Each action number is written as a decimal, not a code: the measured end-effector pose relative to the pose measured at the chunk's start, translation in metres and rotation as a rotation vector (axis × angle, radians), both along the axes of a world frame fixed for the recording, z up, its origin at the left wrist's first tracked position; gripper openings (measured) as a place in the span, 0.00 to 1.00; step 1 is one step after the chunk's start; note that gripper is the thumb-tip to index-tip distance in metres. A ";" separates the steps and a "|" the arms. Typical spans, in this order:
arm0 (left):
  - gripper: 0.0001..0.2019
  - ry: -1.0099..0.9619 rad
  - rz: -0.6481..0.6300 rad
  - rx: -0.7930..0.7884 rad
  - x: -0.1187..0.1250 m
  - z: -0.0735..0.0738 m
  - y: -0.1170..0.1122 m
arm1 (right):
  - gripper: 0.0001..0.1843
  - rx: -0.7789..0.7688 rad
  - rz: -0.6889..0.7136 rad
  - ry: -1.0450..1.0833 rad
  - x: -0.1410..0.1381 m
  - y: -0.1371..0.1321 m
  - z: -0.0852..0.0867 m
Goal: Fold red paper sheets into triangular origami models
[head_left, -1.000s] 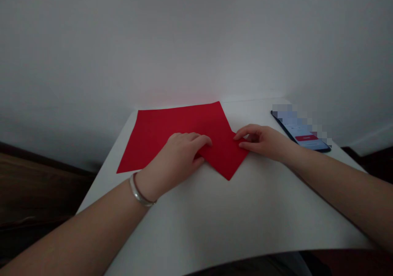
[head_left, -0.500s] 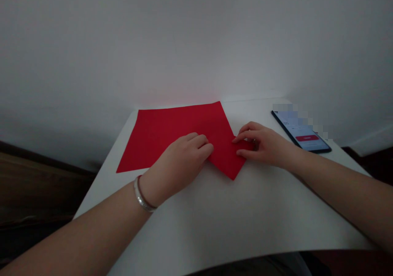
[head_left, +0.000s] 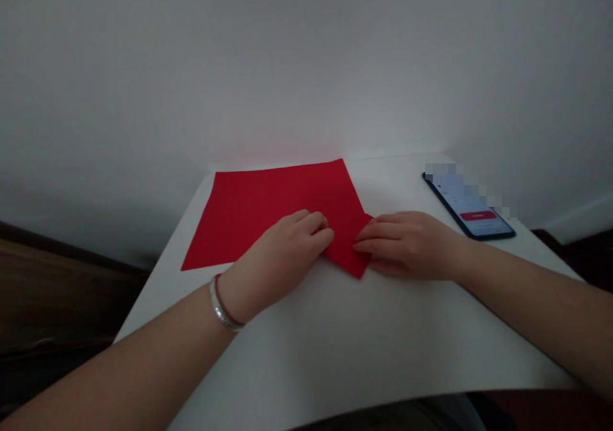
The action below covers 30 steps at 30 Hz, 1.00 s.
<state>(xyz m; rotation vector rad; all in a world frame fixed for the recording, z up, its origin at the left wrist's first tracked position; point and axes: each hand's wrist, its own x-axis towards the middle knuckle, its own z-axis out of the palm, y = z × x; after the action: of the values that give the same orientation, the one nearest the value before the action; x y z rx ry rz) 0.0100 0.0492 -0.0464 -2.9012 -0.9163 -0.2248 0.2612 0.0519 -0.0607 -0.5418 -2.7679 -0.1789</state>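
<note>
A sheet of red paper [head_left: 261, 204] lies on a white table [head_left: 364, 341], its right corner folded over into a flap pointing toward me. My left hand [head_left: 282, 258], with a silver bracelet [head_left: 219, 306] on the wrist, rests on the paper's near edge, fingers curled and pressing it down. My right hand [head_left: 412, 242] covers the flap's right part, fingers together on top and the thumb at its lower edge, closed on the paper. The two hands are almost touching.
A phone [head_left: 472, 211] with a lit screen lies on the table at the back right. A plain white wall stands right behind the table. Dark floor shows to the left and right of the table.
My right hand has slid left and flattened over the folded flap, drawing its tip a little to the left. My left hand has shifted slightly right along the paper's edge.
</note>
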 end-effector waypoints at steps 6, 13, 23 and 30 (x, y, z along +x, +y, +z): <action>0.05 0.017 0.010 -0.042 0.000 -0.001 0.000 | 0.17 0.045 0.031 0.029 -0.002 -0.005 0.002; 0.06 0.016 0.053 -0.011 0.002 0.002 0.001 | 0.14 0.025 -0.094 0.048 0.001 -0.001 -0.003; 0.04 0.123 0.147 0.066 0.001 0.008 -0.004 | 0.13 0.060 -0.089 0.003 0.001 -0.005 0.000; 0.06 0.255 0.222 0.021 0.005 0.018 -0.011 | 0.14 -0.049 -0.094 -0.046 -0.003 0.000 -0.005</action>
<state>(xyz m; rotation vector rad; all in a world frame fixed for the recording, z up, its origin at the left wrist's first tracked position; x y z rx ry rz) 0.0150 0.0381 -0.0280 -2.6950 -1.1653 0.1478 0.2579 0.0516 -0.0661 -0.6898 -2.7996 -0.1472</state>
